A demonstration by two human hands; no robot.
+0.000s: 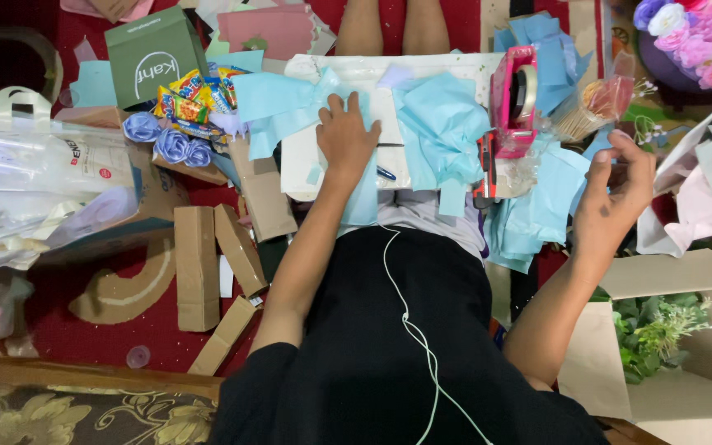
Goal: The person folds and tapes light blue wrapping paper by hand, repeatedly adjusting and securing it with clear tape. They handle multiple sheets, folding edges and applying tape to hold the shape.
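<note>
My left hand [344, 132] lies flat, fingers spread, on light blue tissue paper [438, 124] spread over a white board [348, 70] on my lap. My right hand [615, 194] hovers to the right with fingers curled loosely, and I cannot tell whether it pinches something small. It is near a bundle of thin wooden sticks in clear wrap [591, 107]. A pink tape dispenser [514, 95] stands at the board's right edge. A red and black cutter [485, 169] lies below it.
Cardboard pieces [199, 264] litter the red carpet at left. A green box [152, 56], snack packets [195, 95] and purple paper roses [166, 140] sit at upper left. Plastic bags [26, 181] fill the far left. A cardboard box with green foliage [661, 330] stands at right, artificial flowers [698, 37] above it.
</note>
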